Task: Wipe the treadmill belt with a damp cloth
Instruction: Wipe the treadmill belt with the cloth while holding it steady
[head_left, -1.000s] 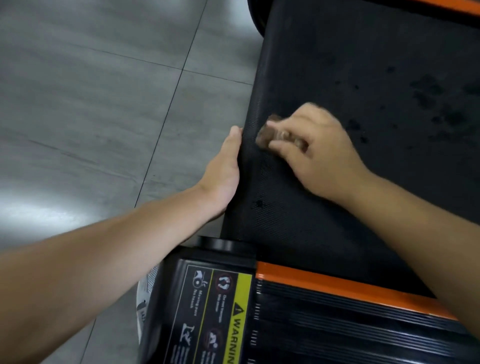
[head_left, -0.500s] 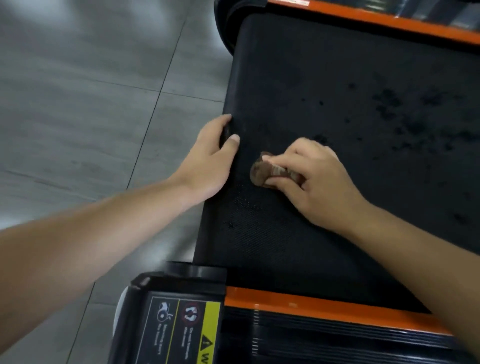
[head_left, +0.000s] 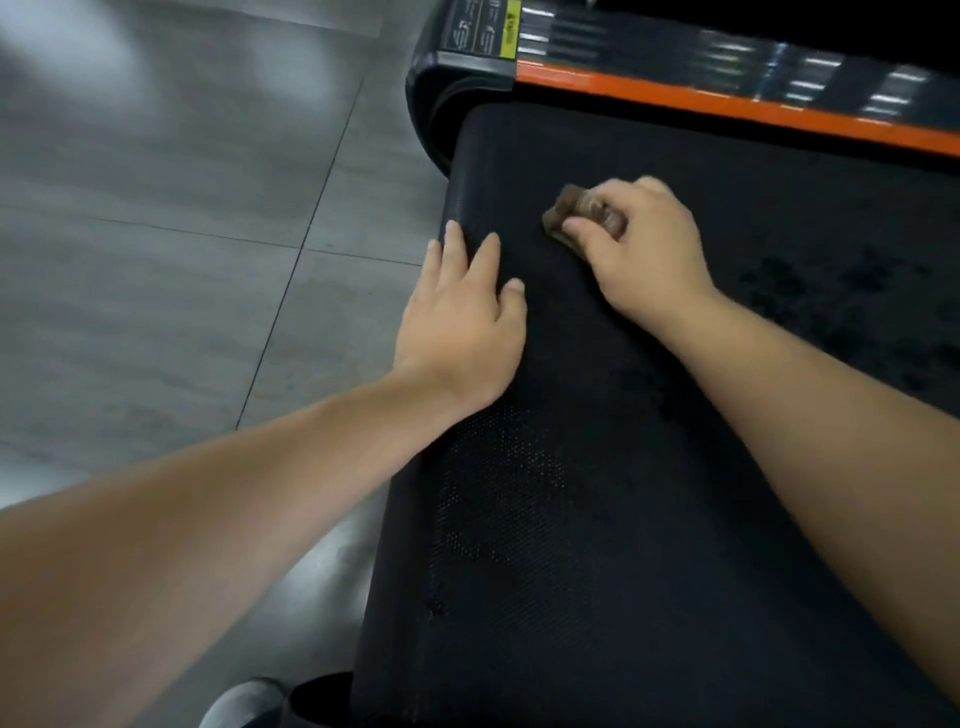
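Right hand (head_left: 644, 249), fingers curled round wadded brown cloth (head_left: 571, 208), now rubs belt (head_left: 571, 519) further along, near orange trim (head_left: 727, 109). Left hand (head_left: 462, 322) now flat, fingers straight, on belt's left edge. Wiping advances; dark spots (head_left: 779, 275) at right likely still to do.

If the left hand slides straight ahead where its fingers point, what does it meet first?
Probably the black corner housing beyond the treadmill belt; before it, the left hand crosses only bare belt.

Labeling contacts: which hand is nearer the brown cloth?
Right. The right hand grips the cloth on the belt; the left hand rests flat at the belt's floor-side edge, not touching the cloth.
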